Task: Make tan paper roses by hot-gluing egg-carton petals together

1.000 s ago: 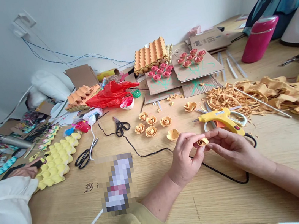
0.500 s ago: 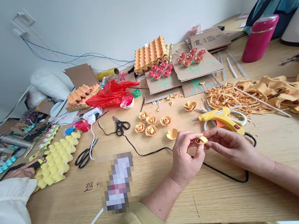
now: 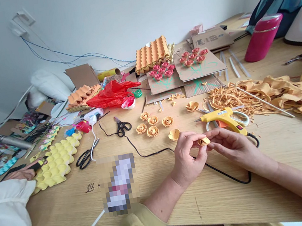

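Between my fingertips is a small orange rolled flower (image 3: pixel 203 141), which looks cut from egg-carton pulp. My left hand (image 3: pixel 187 157) pinches it from the left, and my right hand (image 3: pixel 233 147) grips its right side with thumb and fingers. Just behind my hands lies a yellow hot glue gun (image 3: pixel 222 119), resting over white-handled scissors (image 3: pixel 241 118). An open petal cup (image 3: pixel 174 135) sits beyond my left hand. Several finished orange flowers (image 3: pixel 152 131) stand on the table to the left of it, and another orange cup (image 3: pixel 192 106) is farther back.
Orange carton shreds (image 3: pixel 229 101) and a pink bottle (image 3: pixel 264 38) are on the right. Red flowers (image 3: pixel 194 57) stand on cardboard at the back. Black scissors (image 3: pixel 123 126), a black cord (image 3: pixel 152 154) and a yellow egg tray (image 3: pixel 56 164) lie leftward, near another person's sleeve (image 3: pixel 5 212).
Both hands stay in nearly the same place, still pinching the small orange flower. No other clear movement shows.
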`<action>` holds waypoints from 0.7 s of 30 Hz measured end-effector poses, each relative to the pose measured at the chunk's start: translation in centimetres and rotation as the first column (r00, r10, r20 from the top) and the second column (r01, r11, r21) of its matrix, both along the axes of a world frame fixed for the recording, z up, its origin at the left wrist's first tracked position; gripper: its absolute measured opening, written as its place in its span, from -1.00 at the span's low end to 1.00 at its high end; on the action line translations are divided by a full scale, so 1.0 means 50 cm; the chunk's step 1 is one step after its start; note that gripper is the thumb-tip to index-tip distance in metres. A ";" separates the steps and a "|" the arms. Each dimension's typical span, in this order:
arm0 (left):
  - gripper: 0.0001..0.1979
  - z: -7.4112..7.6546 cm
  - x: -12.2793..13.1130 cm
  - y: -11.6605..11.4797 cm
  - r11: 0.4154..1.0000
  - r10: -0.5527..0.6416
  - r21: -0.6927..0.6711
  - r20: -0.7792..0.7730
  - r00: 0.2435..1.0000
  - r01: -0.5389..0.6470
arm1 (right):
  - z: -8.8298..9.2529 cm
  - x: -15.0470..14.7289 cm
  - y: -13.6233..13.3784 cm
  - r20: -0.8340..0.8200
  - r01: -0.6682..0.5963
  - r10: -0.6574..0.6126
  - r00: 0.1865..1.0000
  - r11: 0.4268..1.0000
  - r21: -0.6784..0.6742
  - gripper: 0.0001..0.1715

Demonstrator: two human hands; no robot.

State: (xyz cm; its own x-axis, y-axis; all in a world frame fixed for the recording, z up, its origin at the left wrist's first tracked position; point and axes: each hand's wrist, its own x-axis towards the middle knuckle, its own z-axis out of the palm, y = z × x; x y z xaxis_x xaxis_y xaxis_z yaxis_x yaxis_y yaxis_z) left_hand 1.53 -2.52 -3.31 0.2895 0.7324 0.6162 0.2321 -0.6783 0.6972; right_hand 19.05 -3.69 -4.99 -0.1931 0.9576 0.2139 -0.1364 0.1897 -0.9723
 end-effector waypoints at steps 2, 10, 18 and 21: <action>-0.71 0.002 0.000 0.000 1.000 0.009 0.009 -0.009 1.000 -0.009 | 0.000 0.000 -0.001 0.009 0.001 -0.001 1.000 1.000 0.001 -0.77; -0.72 0.005 0.002 0.001 1.000 -0.019 -0.024 0.035 0.999 0.020 | -0.006 0.002 -0.005 0.016 -0.002 0.001 1.000 1.000 0.013 -0.75; -0.74 0.003 0.001 0.001 0.992 -0.039 -0.117 0.072 0.997 0.047 | -0.003 -0.002 0.001 -0.037 -0.035 0.034 0.999 0.999 -0.016 -0.79; -0.75 0.003 0.001 0.002 0.992 -0.035 -0.116 0.073 0.997 0.043 | -0.003 -0.002 0.001 -0.036 -0.030 0.030 0.999 0.999 -0.021 -0.79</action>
